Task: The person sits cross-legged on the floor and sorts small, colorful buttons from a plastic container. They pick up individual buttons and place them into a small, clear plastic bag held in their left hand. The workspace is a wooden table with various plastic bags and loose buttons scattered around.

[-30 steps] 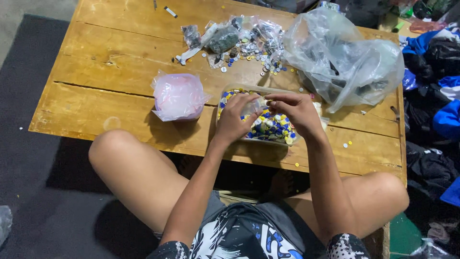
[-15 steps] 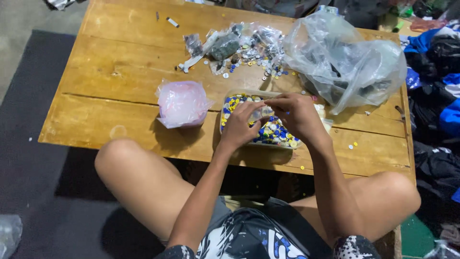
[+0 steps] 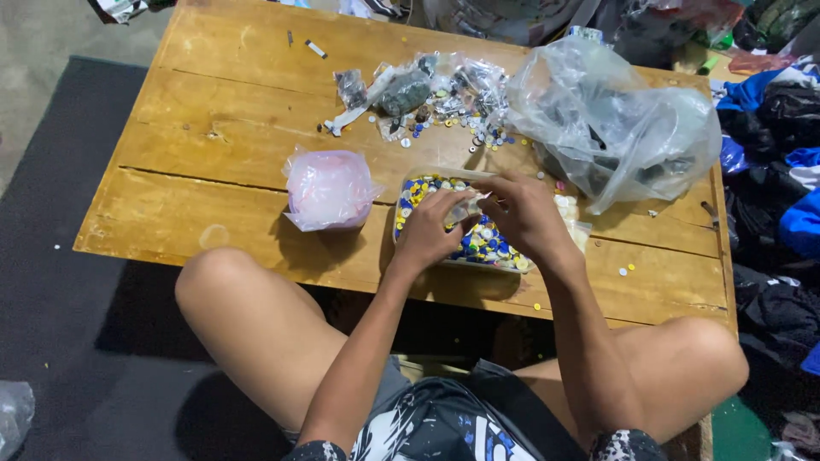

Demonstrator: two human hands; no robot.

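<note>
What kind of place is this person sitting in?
Probably a home workroom or small sorting spot, not a shop. A low wooden table holds a tray of small coloured buttons under both hands, clear plastic bags sit nearby, and clothes are heaped on the floor.

My hands cover the middle of the tray of coloured buttons (image 3: 487, 243); I can't make out the small clear piece between my fingers (image 3: 461, 203), and the large bag's (image 3: 611, 128) contents stay blurred
</note>
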